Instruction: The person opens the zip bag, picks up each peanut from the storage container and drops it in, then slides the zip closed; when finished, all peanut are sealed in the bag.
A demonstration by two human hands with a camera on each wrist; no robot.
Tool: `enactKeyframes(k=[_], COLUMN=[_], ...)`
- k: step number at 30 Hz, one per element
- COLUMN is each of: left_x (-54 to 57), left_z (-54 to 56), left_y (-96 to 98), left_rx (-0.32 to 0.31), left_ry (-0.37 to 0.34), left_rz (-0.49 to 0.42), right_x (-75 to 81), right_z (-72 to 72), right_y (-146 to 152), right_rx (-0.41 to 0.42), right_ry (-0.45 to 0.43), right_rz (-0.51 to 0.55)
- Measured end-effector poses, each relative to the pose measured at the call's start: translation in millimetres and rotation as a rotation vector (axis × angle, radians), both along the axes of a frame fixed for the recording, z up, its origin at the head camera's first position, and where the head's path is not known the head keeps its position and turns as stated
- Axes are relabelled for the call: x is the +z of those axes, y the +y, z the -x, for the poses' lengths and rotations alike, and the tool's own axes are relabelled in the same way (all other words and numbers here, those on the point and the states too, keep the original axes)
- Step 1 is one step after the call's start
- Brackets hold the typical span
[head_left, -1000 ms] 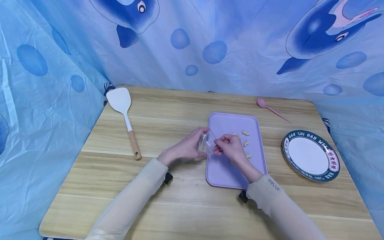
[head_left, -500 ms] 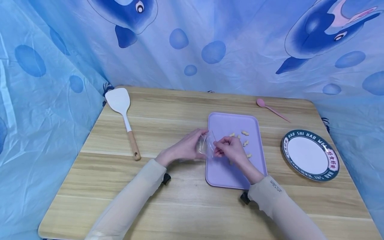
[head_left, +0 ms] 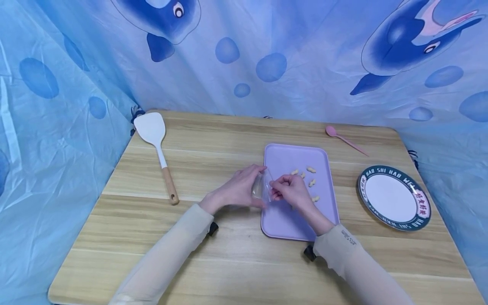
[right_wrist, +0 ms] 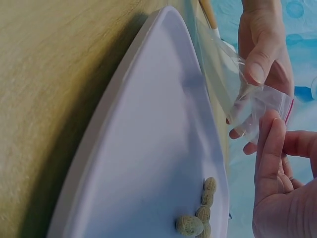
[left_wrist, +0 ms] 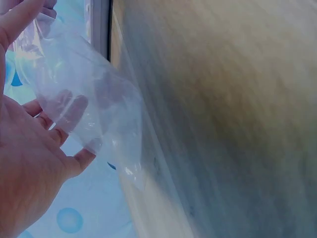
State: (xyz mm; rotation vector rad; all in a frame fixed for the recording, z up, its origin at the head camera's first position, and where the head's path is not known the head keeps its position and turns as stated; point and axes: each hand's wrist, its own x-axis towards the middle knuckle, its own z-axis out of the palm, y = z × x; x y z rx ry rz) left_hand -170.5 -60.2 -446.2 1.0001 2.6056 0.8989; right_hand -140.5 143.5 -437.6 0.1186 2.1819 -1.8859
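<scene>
"So, where's the clear bag point(left_wrist: 119, 119)?"

"Raised at the tray's point(head_left: 284, 222) left edge."

"Hands?"

"Left hand point(head_left: 240, 186) curved round it, thumb against the film; right hand point(head_left: 292, 190) pinching near the lip."

"Doing it well?"

"Looks like working the mouth: I'd brace with the left, peel the lip's layers apart gently. Thin film probably slips or tears if yanked."

"Watch for?"

"Peanuts point(head_left: 311, 170) around the tray's middle, close by the right hand. Don't brush them."
</scene>
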Motion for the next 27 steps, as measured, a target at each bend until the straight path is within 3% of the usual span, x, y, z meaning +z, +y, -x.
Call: enactKeyframes(k=[14, 27], left_x=[0.1, -0.1], left_z=[-1.6, -0.4], left_y=[4.3, 1.6], left_rx=[0.013, 0.007], left_ry=[0.023, 0.046], left_rz=[0.057, 0.029], right_x=[-1.4, -4.5], right_z=[-0.1, 0.5], right_y=[-4.5, -1.9], right_rx=[0.029, 0.054], right_ry=[0.002, -0.010], right_rz=[0.014, 0.020])
